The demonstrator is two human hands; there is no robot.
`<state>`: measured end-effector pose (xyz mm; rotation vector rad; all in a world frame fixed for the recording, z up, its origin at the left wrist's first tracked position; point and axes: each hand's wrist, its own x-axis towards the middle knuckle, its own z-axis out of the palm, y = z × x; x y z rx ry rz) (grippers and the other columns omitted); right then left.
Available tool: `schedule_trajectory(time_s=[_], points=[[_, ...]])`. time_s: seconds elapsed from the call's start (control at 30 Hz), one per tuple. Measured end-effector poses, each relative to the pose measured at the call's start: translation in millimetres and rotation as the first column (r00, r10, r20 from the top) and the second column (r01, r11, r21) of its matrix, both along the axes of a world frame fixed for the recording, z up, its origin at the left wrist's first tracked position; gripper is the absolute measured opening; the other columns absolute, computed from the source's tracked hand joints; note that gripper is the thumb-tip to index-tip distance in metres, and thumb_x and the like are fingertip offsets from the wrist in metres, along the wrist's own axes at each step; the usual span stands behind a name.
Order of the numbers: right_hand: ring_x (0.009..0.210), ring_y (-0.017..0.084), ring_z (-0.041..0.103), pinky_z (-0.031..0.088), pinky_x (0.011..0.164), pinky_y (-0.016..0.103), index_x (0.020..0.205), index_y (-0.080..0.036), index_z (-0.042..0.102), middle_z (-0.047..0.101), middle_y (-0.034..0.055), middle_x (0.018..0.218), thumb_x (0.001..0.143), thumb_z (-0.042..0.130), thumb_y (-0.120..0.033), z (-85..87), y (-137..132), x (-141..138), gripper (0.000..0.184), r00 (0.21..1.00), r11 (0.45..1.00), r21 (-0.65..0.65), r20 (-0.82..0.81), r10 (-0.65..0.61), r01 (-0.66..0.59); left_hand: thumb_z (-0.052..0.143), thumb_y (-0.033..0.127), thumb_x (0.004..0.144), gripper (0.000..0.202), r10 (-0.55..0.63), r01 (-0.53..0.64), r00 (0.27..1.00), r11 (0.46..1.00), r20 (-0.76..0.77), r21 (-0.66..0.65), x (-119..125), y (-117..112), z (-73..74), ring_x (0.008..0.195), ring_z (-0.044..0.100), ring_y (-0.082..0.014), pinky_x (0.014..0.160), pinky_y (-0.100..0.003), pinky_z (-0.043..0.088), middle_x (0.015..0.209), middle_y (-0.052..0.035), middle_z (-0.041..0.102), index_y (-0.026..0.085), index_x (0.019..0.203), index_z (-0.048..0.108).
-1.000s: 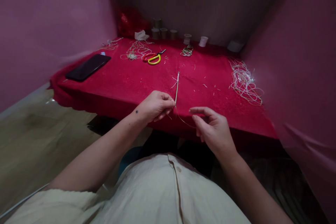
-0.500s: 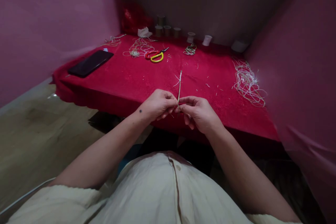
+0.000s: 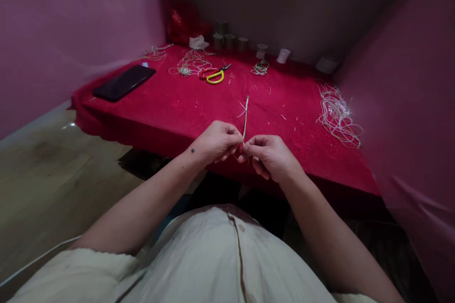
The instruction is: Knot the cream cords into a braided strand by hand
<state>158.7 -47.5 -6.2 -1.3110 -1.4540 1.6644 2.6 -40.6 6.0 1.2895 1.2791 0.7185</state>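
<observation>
1. Cream cord lies over the red cloth, its far end seemingly knotted, side strands untrimmed
2. Left hand pinches the near end; right hand pinches just below, apparently the same cord
3. Thin tails hang loose beneath, so that end looks unfinished
4. Scissors, phone and spools rest on the cloth; pink walls flank it

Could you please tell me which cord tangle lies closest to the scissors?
The tangle left of the scissors, beside their red handle; the small middle tangle, right tangle and far-left strands lie farther off.
</observation>
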Motion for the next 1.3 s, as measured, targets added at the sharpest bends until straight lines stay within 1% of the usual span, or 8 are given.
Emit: schedule_trajectory(time_s=[0.1,0.2,0.37,0.53,0.67,0.8,1.17,1.3], points=[[0.029,0.004,0.042,0.026,0.022,0.015,0.073,-0.013,0.057,0.069,0.0043,0.069,0.073,0.062,-0.027,-1.0,0.8,1.2,0.014,0.999,1.000,-0.014,-0.043,-0.018,0.017,0.053,0.014,0.079,0.019,-0.001,0.001,1.000,1.000,0.000,0.003,-0.6,0.3,0.4,0.025,0.035,-0.0039,0.024,-0.017,0.021,0.042,0.0067,0.049,0.016,0.060,0.052],[0.034,0.006,0.048,0.031,0.025,0.016,0.077,-0.012,0.059,0.068,0.0054,0.070,0.070,0.064,-0.023,-0.4,3.2,1.1,0.014,0.984,0.995,-0.078,-0.163,-0.066,0.054,0.054,0.017,0.079,0.019,-0.024,0.024,1.000,1.000,0.008,0.002,-1.6,0.2,-0.9,0.026,0.035,-0.0036,0.024,-0.017,0.021,0.043,0.0062,0.049,0.015,0.061,0.053],[0.038,0.007,0.053,0.036,0.028,0.016,0.075,-0.010,0.059,0.066,0.0057,0.067,0.070,0.064,-0.021,0.8,7.3,-3.1,0.013,0.955,0.985,-0.172,-0.296,-0.031,-0.022,0.055,0.023,0.080,0.020,-0.034,0.034,0.999,0.999,0.009,0.010,-2.2,-0.9,-3.4,0.027,0.034,-0.0034,0.024,-0.016,0.021,0.046,0.0047,0.051,0.015,0.062,0.054],[0.032,0.006,0.047,0.031,0.025,0.016,0.069,-0.013,0.055,0.056,-0.0027,0.054,0.072,0.065,-0.025,-1.5,5.5,-6.1,0.015,0.972,0.991,-0.133,-0.227,-0.062,0.032,0.055,0.022,0.080,0.017,-0.030,0.030,0.999,1.000,-0.022,0.001,-3.1,-1.3,-3.6,0.028,0.035,-0.0039,0.025,-0.016,0.022,0.046,0.0051,0.049,0.015,0.064,0.054],[0.026,0.005,0.039,0.024,0.021,0.017,0.063,-0.016,0.051,0.051,-0.0051,0.047,0.074,0.063,-0.026,-2.9,4.0,-5.9,0.019,0.988,0.996,-0.070,-0.142,-0.064,0.055,0.054,0.022,0.079,0.017,-0.051,0.051,0.999,0.999,-0.015,-0.003,-6.3,-0.2,-5.4,0.028,0.035,-0.0040,0.025,-0.016,0.022,0.047,0.0052,0.049,0.016,0.064,0.054],[0.023,0.004,0.034,0.018,0.020,0.017,0.063,-0.017,0.050,0.049,-0.0068,0.046,0.075,0.061,-0.024,-1.2,5.6,-6.9,0.018,0.992,0.996,-0.076,-0.107,-0.061,0.053,0.053,0.023,0.080,0.017,-0.088,0.088,0.996,0.996,-0.018,-0.008,-8.6,0.3,-7.4,0.029,0.036,-0.0043,0.025,-0.016,0.023,0.048,0.0047,0.050,0.016,0.065,0.053],[0.022,0.004,0.031,0.016,0.022,0.017,0.060,-0.018,0.048,0.044,-0.0074,0.040,0.080,0.055,-0.021,5.0,11.8,-9.7,0.021,0.996,0.999,-0.028,0.089,0.024,-0.022,0.052,0.022,0.082,0.016,-0.077,0.075,0.997,0.995,-0.028,-0.060,-7.9,-1.9,-2.0,0.029,0.040,-0.0044,0.026,-0.015,0.026,0.049,0.0032,0.055,0.015,0.068,0.054],[0.023,0.003,0.030,0.016,0.023,0.016,0.059,-0.017,0.047,0.040,-0.0086,0.038,0.079,0.054,-0.018,6.3,10.0,-11.9,0.022,0.996,1.000,-0.009,0.085,-0.001,0.002,0.052,0.019,0.082,0.013,-0.063,0.066,0.998,0.994,0.028,-0.093,-7.4,-3.5,1.8,0.033,0.047,-0.0063,0.026,-0.015,0.031,0.054,0.0014,0.059,0.015,0.070,0.052]])
